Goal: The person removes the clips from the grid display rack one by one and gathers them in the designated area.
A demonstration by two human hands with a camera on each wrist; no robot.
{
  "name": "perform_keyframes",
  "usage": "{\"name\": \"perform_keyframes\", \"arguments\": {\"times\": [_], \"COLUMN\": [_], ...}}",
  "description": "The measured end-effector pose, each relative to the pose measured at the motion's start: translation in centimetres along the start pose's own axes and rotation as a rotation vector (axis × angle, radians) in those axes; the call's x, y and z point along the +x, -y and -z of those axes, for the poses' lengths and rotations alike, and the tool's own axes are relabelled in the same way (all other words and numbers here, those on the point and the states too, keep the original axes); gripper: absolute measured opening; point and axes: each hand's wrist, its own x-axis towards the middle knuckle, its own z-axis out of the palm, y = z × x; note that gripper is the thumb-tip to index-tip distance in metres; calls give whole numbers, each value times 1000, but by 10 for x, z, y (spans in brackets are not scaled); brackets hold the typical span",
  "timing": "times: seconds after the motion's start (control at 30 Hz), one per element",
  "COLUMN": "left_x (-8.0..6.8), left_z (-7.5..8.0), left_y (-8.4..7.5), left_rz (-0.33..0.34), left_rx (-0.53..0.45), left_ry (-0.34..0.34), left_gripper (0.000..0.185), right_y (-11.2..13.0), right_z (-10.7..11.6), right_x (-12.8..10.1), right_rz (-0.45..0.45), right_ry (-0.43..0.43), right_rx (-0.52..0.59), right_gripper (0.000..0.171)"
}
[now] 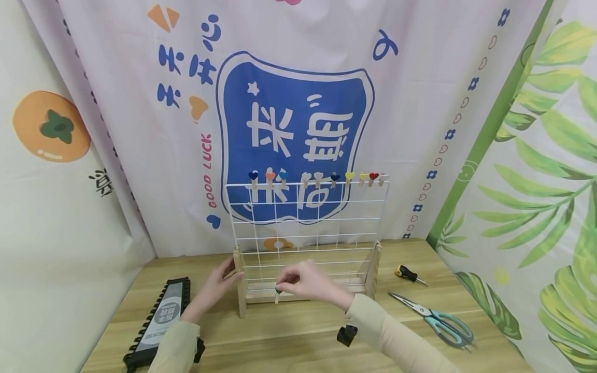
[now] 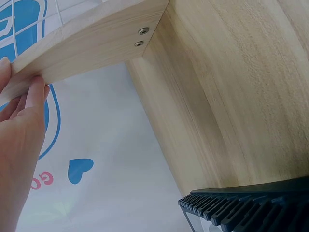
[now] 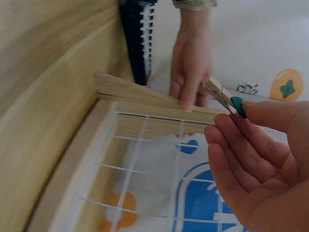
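Observation:
In my right hand (image 1: pixel 311 282) I pinch a small wooden clothespin (image 3: pixel 219 94) with a green heart on one end, between thumb and fingertips. It is in front of the lower left part of the white wire grid rack (image 1: pixel 305 236), which stands upright in a wooden stand. My left hand (image 1: pixel 216 285) grips the stand's left wooden post (image 2: pixel 96 55), thumb on one side and fingers on the other. Along the grid's top wire sit several clothespins with coloured hearts, among them a red one (image 1: pixel 373 176) and an orange one (image 1: pixel 270 176).
At the left of the wooden table (image 1: pixel 280 342) lies a black-edged packaged item (image 1: pixel 163 316) with a toothed side. To the right are a yellow-and-black screwdriver (image 1: pixel 408 273) and scissors (image 1: pixel 436 318) with blue-green handles. A printed curtain (image 1: pixel 186 155) hangs behind the rack.

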Motion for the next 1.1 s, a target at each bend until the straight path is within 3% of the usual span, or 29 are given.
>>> {"name": "perform_keyframes", "arguments": {"times": [0.2, 0.53, 0.9, 1.1], "left_x": [2, 1, 2, 1], "left_z": [-1, 0, 1, 0], "left_y": [0, 1, -1, 0], "left_rz": [-1, -21, -13, -11], "left_rx": [0, 12, 7, 14], "left_ry": [-5, -3, 1, -4], "left_gripper": [61, 60, 61, 61], "right_y": [-18, -42, -50, -51], "right_z": [-22, -54, -83, -95], "right_x": [-9, -22, -25, -28], "right_rz": [-27, -65, -121, -132], "right_ry": [40, 64, 131, 157], "right_rx": [63, 66, 162, 125], "right_gripper": [9, 7, 8, 8]}}
